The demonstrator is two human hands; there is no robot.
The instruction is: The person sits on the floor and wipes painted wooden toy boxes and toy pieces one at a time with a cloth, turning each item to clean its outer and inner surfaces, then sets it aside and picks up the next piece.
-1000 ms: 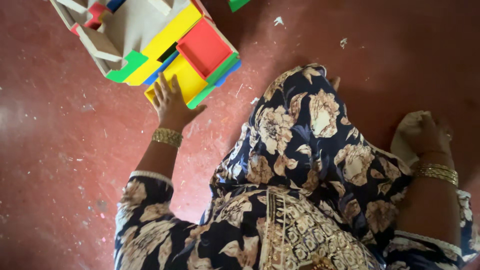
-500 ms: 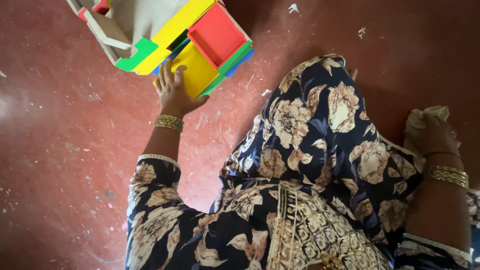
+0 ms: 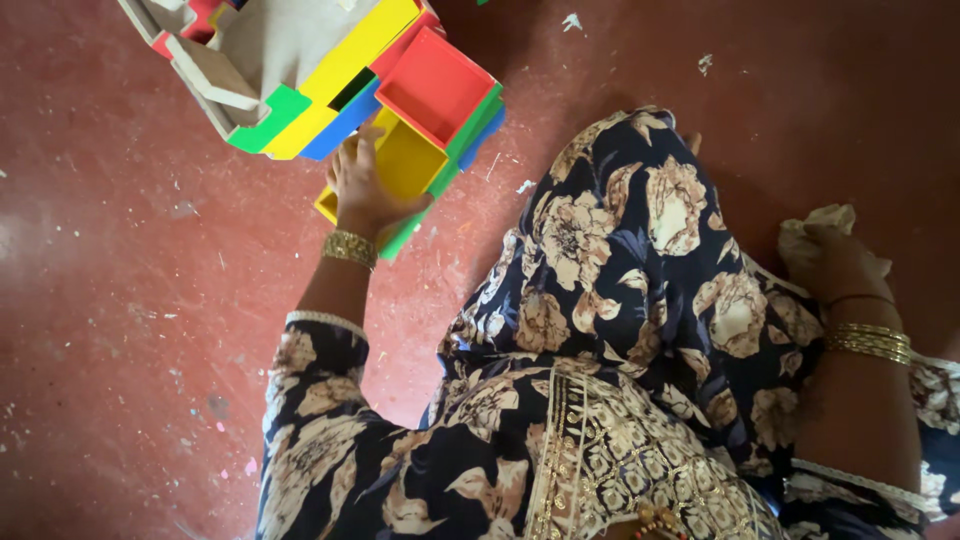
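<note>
A colourful toy house (image 3: 300, 70) of beige, yellow, green, blue and red panels lies on the red floor at the upper left. A red open tray (image 3: 435, 90) and a yellow open tray (image 3: 405, 160) sit at its near corner. My left hand (image 3: 365, 190), a gold bangle at its wrist, lies on the yellow tray with its fingers over the rim and the thumb against the side. At the right, my right hand (image 3: 840, 265) presses down on a crumpled whitish cloth (image 3: 815, 222) on the floor.
My lap and bent knee (image 3: 640, 260), in dark floral fabric, fill the middle between the two hands. Small white scraps (image 3: 572, 20) dot the red floor (image 3: 120, 300) around the toy and at the upper right.
My left hand has slid further onto the yellow tray, its fingers closing over the rim. The view has shifted slightly. My right hand stays on the cloth.
</note>
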